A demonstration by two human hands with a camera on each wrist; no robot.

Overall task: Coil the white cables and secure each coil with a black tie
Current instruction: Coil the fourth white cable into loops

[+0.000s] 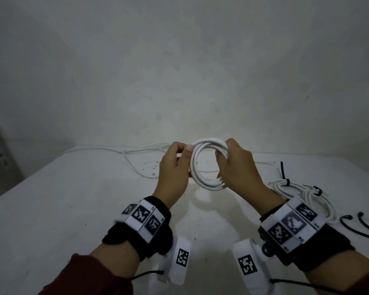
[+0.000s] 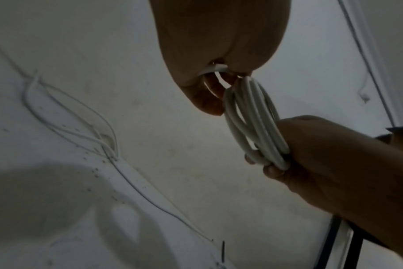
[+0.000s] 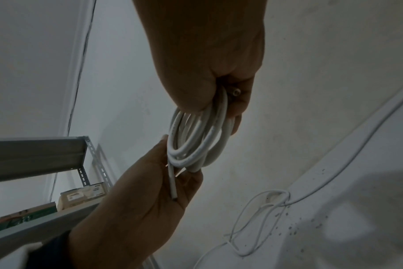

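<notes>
A coil of thick white cable [image 1: 202, 165] hangs upright in the air above the table, held by both hands. My right hand [image 1: 232, 165] grips the coil's right side, fingers curled round several loops [image 2: 255, 123]. My left hand [image 1: 179, 160] pinches the coil's left side, and the cable's cut end [image 3: 173, 183] lies across its palm. Two tied white coils [image 1: 303, 192] with black ties [image 1: 285, 179] lie on the table at the right. Loose black ties [image 1: 358, 226] lie nearer the right edge.
Thin loose white cables [image 1: 136, 158] trail over the white table [image 1: 73, 209] at the back left, near the wall. A metal shelf rack [image 3: 41, 152] with boxes stands to the left. A black strap and the wrist cameras hang below my forearms.
</notes>
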